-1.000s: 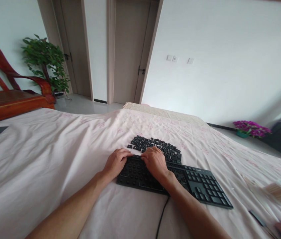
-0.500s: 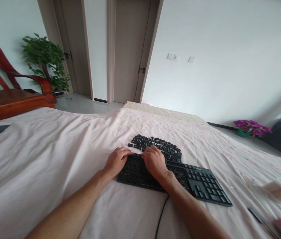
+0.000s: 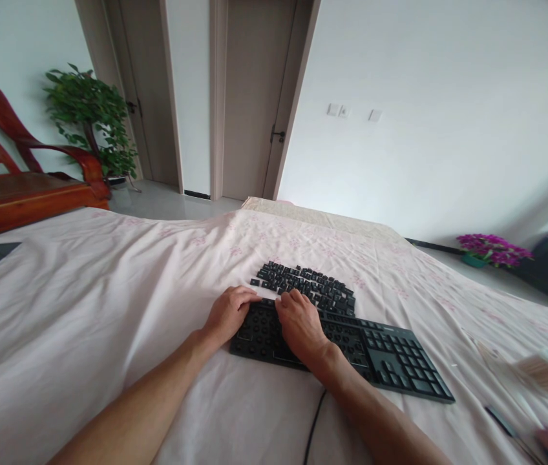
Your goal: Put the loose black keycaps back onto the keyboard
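Many loose keycaps [image 3: 339, 298] lie on the floral cloth [image 3: 158, 290], just beyond the keyboard [image 3: 385, 358], its main block largely bare. Left hand [image 3: 228, 314] at the upper-left corner, right hand [image 3: 300, 321] curled at the top edge; cannot tell whether either grips a keycap. Step, judged: top-row keycap work. Next move calls for fingertip precision, keyboard steadied.

You've got one left hand [image 3: 228, 313], one right hand [image 3: 302, 323], one keyboard [image 3: 351, 339], one cable [image 3: 315, 426] and dozens of loose keycaps [image 3: 332, 290], too bunched to count exactly! You're facing two doors [image 3: 252, 97], three wall plates [image 3: 333, 110], one leafy plant [image 3: 84, 106], one flowering plant [image 3: 493, 248] and one wooden chair [image 3: 36, 205]!
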Demonstrator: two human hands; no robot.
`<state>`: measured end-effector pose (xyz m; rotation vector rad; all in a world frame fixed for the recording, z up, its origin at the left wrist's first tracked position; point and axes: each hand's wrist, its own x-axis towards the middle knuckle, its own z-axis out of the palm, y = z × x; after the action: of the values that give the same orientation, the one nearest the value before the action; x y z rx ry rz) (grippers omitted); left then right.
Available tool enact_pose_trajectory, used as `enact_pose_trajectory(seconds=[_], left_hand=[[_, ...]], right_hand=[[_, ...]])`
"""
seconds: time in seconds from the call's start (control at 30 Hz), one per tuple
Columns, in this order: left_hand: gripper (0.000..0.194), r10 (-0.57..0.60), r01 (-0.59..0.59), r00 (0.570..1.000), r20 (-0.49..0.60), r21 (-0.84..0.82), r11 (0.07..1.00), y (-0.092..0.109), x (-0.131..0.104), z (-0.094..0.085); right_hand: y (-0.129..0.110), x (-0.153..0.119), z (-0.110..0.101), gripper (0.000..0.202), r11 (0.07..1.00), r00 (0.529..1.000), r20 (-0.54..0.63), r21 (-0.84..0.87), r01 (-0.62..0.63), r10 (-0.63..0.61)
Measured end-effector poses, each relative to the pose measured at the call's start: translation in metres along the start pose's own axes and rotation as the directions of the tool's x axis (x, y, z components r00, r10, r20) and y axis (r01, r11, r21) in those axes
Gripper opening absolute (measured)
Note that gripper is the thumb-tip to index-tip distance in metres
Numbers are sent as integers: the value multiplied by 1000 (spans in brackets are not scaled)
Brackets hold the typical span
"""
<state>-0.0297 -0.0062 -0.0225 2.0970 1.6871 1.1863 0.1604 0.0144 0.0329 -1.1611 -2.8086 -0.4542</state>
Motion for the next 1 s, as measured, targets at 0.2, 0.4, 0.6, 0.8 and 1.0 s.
enact_pose_trajectory(seconds=[0.2,0.4,0.6,0.8,1.0], left_hand=[[41,-2,2,1000,8,14,1000,-1,0,0],[41,-6,6,1000,5,6,1000,1,0,0],[40,-1,1,1000,-13,3,1000,3,0,0],[41,-2,2,1000,-12,-6,1000,2,2,0],[42,-22,22,1000,-11,-17,1000,2,2,1]], right_hand=[[-6,-2,0,20,1000,999,38,2,9,-9],[8,-3,-3,25,993,999,17,110,-35,34],[77,22,8,34,917,957,-38,302,-262,287],[128,60,34,33,852,876,41,215,-477,480],[133,90,51,28,876,890,101,163,-455,444]])
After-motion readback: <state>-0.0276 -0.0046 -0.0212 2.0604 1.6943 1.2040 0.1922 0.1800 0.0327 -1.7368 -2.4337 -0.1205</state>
